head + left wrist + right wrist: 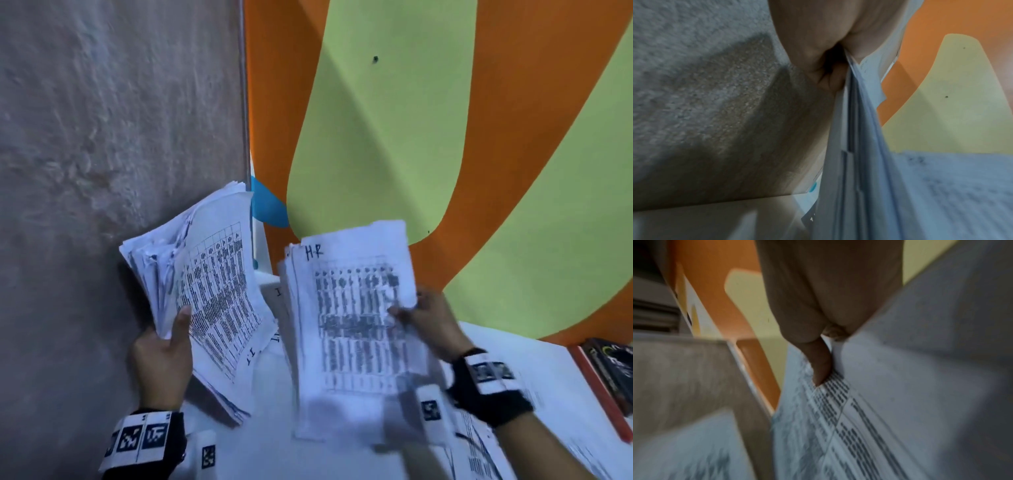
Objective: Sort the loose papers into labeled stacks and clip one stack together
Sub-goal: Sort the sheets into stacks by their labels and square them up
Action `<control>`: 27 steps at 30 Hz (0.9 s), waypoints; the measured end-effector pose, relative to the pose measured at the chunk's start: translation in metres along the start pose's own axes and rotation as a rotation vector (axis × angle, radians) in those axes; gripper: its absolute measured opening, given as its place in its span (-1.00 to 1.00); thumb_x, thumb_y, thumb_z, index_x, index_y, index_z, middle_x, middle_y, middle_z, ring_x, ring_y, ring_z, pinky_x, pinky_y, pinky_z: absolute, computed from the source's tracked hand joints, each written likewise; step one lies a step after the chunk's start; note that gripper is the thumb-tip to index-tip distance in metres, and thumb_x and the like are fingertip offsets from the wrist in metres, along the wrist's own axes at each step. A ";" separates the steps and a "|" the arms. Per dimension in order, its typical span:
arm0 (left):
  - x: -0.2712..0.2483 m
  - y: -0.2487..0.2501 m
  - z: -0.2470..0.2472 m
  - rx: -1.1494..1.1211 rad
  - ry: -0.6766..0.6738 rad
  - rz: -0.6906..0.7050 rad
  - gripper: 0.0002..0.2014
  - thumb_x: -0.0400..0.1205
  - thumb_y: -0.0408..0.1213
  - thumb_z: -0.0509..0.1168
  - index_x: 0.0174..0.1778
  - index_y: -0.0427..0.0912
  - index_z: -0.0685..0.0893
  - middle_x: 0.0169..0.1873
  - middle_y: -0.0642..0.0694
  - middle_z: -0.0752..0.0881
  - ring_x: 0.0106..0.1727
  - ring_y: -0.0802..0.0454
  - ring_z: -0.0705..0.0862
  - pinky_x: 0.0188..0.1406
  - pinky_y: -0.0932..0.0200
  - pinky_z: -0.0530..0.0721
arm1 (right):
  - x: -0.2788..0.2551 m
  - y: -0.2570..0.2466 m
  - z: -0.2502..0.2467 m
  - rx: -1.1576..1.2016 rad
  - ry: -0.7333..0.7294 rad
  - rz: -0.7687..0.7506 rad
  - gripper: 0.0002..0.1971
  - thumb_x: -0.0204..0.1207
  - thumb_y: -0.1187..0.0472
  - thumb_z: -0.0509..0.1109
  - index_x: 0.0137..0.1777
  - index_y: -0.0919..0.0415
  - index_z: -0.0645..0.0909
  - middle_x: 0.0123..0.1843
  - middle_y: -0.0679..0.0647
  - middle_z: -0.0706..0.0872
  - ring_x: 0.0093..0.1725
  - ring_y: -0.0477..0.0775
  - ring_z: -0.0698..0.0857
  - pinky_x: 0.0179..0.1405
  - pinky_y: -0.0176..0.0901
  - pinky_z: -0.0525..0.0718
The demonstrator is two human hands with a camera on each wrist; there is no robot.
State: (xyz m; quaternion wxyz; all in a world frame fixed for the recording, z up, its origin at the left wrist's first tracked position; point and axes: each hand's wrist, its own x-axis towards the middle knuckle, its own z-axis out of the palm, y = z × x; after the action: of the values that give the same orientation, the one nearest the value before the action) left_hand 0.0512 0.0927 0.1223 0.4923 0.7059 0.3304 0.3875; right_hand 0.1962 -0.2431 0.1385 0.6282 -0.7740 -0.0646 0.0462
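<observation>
Left hand (161, 356): a thick bundle of printed papers (212, 284) is grasped at its lower edge, the thumb pressed on the top sheet and the fingers hidden behind the bundle; the same grip is seen in the left wrist view (818, 48), where the sheet edges (855, 146) run down from the hand.
Bundle of printed papers: held tilted and fanned above the counter (274, 394), leaning toward the grey wall (102, 137); a handwritten "IT" is visible near the bottom of the top sheet.
Right hand (435, 325): a second stack marked "HR" (352, 325) is pinched at its right edge, thumb on the printed face; in the right wrist view the thumb (821, 363) is seen lying on the printed table of the sheet (859, 426).
Stack marked "HR": held up off the counter, just right of the left bundle and apart from it; the picture is blurred here.
Counter: white, with more printed sheets (479, 452) lying beneath the right wrist and others between the two held stacks.
Book (609, 373): a dark cover with a red edge, lying at the right end of the counter.
Backdrop (394, 120): painted orange and green behind the counter.
</observation>
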 end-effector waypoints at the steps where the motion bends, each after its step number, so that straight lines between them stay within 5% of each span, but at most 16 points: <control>1: 0.003 0.002 0.001 0.005 -0.019 -0.002 -0.44 0.56 -0.05 0.38 -0.50 -0.51 0.47 -0.58 -0.45 0.48 -0.34 0.00 0.43 -0.35 0.04 0.38 | -0.002 -0.014 -0.022 0.035 -0.025 -0.030 -0.79 0.38 0.53 0.48 0.00 0.37 0.69 -0.21 0.15 0.83 -0.29 0.04 0.72 -0.22 -0.10 0.69; 4: 0.003 0.014 0.013 -0.004 -0.103 0.031 -0.44 0.55 0.02 0.36 -0.62 -0.22 0.30 -0.64 -0.22 0.33 -0.46 -0.01 0.31 -0.43 0.09 0.32 | -0.011 -0.050 -0.076 0.198 -0.070 -0.068 -0.69 0.29 0.52 0.48 0.05 0.33 0.68 -0.07 0.05 0.86 -0.10 -0.06 0.81 -0.13 -0.30 0.73; 6: -0.002 0.026 0.026 -0.043 -0.165 0.087 -0.47 0.56 -0.07 0.39 -0.61 -0.10 0.24 -0.64 -0.09 0.27 -0.54 0.03 0.25 -0.57 0.22 0.25 | -0.015 -0.061 -0.096 0.284 -0.072 -0.062 -0.62 0.13 0.31 0.59 0.00 0.27 0.71 -0.08 0.00 0.86 -0.11 -0.14 0.80 -0.17 -0.38 0.73; 10: -0.019 0.058 0.057 -0.173 -0.310 0.181 -0.48 0.55 -0.27 0.41 -0.64 -0.04 0.27 -0.84 0.06 0.27 -0.74 0.20 0.21 -0.76 0.40 0.13 | -0.019 -0.051 -0.103 0.438 -0.067 -0.041 -0.81 0.26 0.38 0.43 -0.15 0.20 0.77 -0.06 0.01 0.86 -0.08 -0.16 0.80 -0.19 -0.36 0.74; 13: -0.030 0.079 0.074 -0.271 -0.416 0.172 -0.47 0.55 -0.28 0.40 -0.62 -0.07 0.23 -0.84 0.05 0.21 -0.74 0.20 0.19 -0.73 0.37 0.13 | -0.018 -0.030 -0.096 0.508 -0.064 0.021 -0.69 0.06 0.26 0.63 -0.15 0.26 0.76 0.01 0.08 0.84 -0.02 -0.12 0.79 -0.13 -0.34 0.74; 16: -0.036 0.090 0.083 -0.351 -0.550 0.170 -0.65 0.56 -0.19 0.37 -0.53 -0.15 0.50 -0.65 0.12 0.45 -0.56 0.27 0.39 -0.49 0.29 0.36 | -0.014 -0.012 -0.089 0.509 -0.087 0.100 -0.49 0.01 0.17 0.76 -0.06 0.33 0.69 -0.13 0.12 0.78 -0.16 -0.02 0.74 -0.14 -0.22 0.75; 19: -0.037 0.095 0.090 -0.432 -0.706 0.078 -0.82 0.57 -0.15 0.35 -0.06 -0.16 0.77 -0.16 0.01 0.82 -0.09 0.11 0.75 0.00 0.12 0.64 | -0.010 -0.004 -0.081 0.526 -0.067 0.131 -0.95 0.45 0.41 0.42 -0.12 0.32 0.61 -0.30 0.00 0.77 -0.28 -0.09 0.70 -0.29 -0.27 0.71; 24: -0.044 0.101 0.095 -0.497 -0.883 -0.093 -0.64 0.49 0.02 0.36 0.06 -0.14 0.76 0.05 -0.10 0.82 0.10 -0.03 0.78 0.07 0.00 0.73 | -0.012 -0.001 -0.065 0.426 -0.041 0.172 -0.86 0.55 0.47 0.30 -0.15 0.25 0.59 -0.38 -0.10 0.75 -0.38 -0.20 0.67 -0.26 -0.35 0.61; 26: -0.045 0.097 0.098 -0.487 -0.931 -0.111 -0.40 0.35 0.24 0.45 0.11 -0.17 0.74 0.08 -0.12 0.81 0.11 -0.04 0.78 0.02 0.07 0.75 | -0.015 0.003 -0.060 0.409 -0.077 0.190 -0.95 0.48 0.37 0.41 -0.10 0.30 0.60 -0.27 -0.04 0.78 -0.28 -0.13 0.71 -0.13 -0.27 0.64; 27: -0.045 0.093 0.100 -0.474 -0.943 -0.109 -0.27 0.22 0.31 0.49 0.13 -0.19 0.74 0.09 -0.12 0.81 0.13 -0.05 0.77 0.06 0.05 0.74 | -0.017 0.005 -0.058 0.417 -0.112 0.202 -0.81 0.41 0.30 0.49 -0.04 0.37 0.62 -0.15 0.07 0.79 -0.16 -0.04 0.73 0.01 -0.16 0.66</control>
State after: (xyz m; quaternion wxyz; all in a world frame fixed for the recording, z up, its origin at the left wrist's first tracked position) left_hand 0.1246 -0.0171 0.1789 0.7529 0.6547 0.0128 0.0656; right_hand 0.1889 -0.3026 0.1455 0.7621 -0.6262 -0.0105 0.1640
